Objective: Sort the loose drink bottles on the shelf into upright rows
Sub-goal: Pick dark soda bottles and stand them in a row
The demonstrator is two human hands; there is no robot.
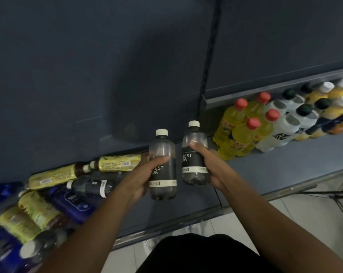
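two hands above grey shelf, tiled floor.

My head view is dim overall, with a cool bluish cast. The dark back panel swallows most of the light, and a soft-edged shadow sits on it just above the shelf. The brightest patch is the pale floor tiles at lower right. The standing yellow bottles read fairly crisp, with small highlights on their red caps. The fallen bottles at lower left are smeared with blur, worst toward the corner. Wide-angle distortion bends the shelf edge and tilts the upright post. Fine label text is soft, and grain shows in the dark areas.
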